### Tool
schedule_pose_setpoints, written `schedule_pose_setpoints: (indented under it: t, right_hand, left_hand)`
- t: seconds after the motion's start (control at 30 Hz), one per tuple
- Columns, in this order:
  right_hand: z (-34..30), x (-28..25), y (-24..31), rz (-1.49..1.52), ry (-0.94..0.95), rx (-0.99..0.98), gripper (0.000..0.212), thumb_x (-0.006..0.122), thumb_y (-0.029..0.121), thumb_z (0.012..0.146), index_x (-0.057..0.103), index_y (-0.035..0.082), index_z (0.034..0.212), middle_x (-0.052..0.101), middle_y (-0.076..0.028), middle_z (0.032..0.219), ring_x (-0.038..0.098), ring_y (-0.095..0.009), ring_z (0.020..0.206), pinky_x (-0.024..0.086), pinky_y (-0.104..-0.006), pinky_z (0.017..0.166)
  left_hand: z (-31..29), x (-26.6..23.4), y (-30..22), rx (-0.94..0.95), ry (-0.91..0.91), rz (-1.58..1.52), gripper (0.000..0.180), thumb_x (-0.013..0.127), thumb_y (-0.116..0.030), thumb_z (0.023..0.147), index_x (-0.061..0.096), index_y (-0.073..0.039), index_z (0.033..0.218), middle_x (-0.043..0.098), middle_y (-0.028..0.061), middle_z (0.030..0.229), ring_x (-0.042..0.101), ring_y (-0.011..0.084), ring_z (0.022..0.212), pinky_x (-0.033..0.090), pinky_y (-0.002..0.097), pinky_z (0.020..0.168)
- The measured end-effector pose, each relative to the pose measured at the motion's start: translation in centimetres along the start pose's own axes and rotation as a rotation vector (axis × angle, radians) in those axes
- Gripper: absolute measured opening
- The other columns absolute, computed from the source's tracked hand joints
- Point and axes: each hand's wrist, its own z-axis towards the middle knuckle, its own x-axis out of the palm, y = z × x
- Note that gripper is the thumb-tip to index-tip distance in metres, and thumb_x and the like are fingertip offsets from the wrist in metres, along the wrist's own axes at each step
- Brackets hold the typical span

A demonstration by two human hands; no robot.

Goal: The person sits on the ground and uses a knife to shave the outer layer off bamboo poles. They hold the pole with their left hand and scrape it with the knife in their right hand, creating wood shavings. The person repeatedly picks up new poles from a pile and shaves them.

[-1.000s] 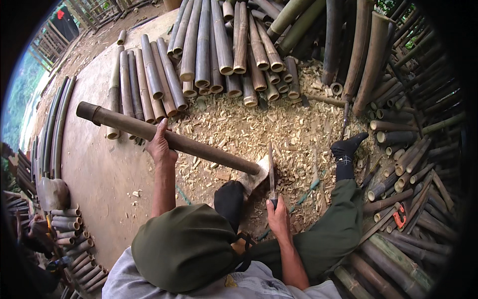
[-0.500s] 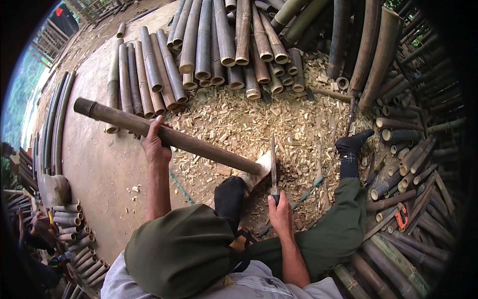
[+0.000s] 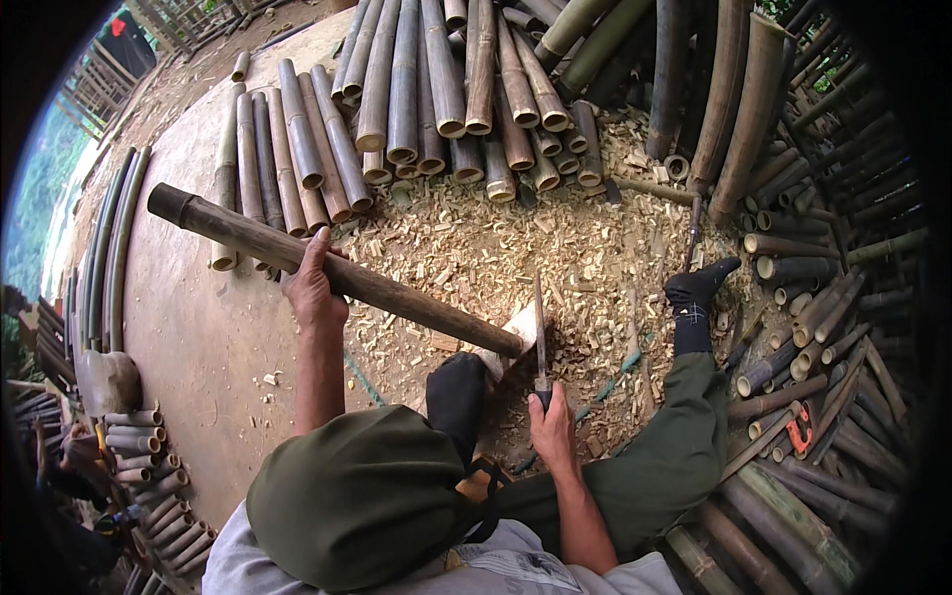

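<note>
My left hand (image 3: 315, 283) is closed around the middle of a long brown bamboo tube (image 3: 421, 305), which slants from the upper left down toward my feet. Its lower right end rests at a pale chopped wooden block (image 3: 526, 325), beside my black-socked left foot (image 3: 456, 397). In my right hand (image 3: 555, 428) is the dark handle of a long knife (image 3: 540, 342). The blade points away from me, upright in view, just right of the tube's end and apart from it.
Wood chips (image 3: 446, 238) cover the ground ahead. Cut bamboo tubes (image 3: 402, 109) lie stacked at the far side, with more bamboo (image 3: 823, 327) piled on the right around an orange-handled saw (image 3: 796, 434). My right leg (image 3: 684, 426) stretches out to the right. Another person is dimly visible at far left.
The bamboo tube has tilted slightly, its far left end a little higher and its near end lower. My right hand and the knife have shifted slightly left.
</note>
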Motion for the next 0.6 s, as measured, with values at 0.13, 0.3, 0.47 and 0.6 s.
schedule_pose_setpoints:
  t: [0.13,0.3,0.47,0.6]
  right_hand:
    - [0.4,-0.9,1.7,-0.014,0.085,0.104,0.041,0.058,0.031,0.105,0.052,-0.003,0.127,0.065,-0.035,0.108,0.064,-0.055,0.099,0.050,-0.0596,0.082]
    - [1.2,-1.1,1.8,-0.128,0.118,0.074,0.039,0.056,0.033,0.107,0.052,-0.001,0.124,0.067,-0.033,0.103,0.065,-0.054,0.092,0.051,-0.0601,0.076]
    - [1.7,-3.1,6.0,0.004,-0.021,-0.130,0.033,0.058,0.031,0.107,0.053,0.000,0.117,0.069,-0.028,0.093,0.069,-0.050,0.086,0.053,-0.0572,0.070]
    - [1.5,-0.7,2.7,0.029,0.025,-0.018,0.033,0.055,0.032,0.108,0.053,0.000,0.116,0.069,-0.029,0.087,0.068,-0.051,0.081,0.051,-0.0565,0.069]
  left_hand:
    - [0.5,-0.3,0.6,0.033,0.017,0.008,0.032,0.087,-0.006,0.085,0.063,-0.002,0.106,0.070,0.0090,0.081,0.069,0.0208,0.067,0.058,0.0352,0.063]
    - [0.2,-0.5,0.3,-0.007,0.014,0.024,0.028,0.085,-0.003,0.085,0.065,-0.001,0.104,0.070,0.0097,0.083,0.070,0.0209,0.069,0.057,0.0346,0.064]
    - [0.3,-0.9,0.5,0.004,0.008,-0.005,0.030,0.086,-0.003,0.083,0.065,-0.001,0.104,0.071,0.0107,0.084,0.071,0.0222,0.071,0.060,0.0357,0.066]
    - [-0.1,0.0,0.7,-0.024,0.035,0.008,0.032,0.086,-0.002,0.083,0.064,-0.001,0.106,0.071,0.0107,0.085,0.071,0.0221,0.072,0.061,0.0357,0.067]
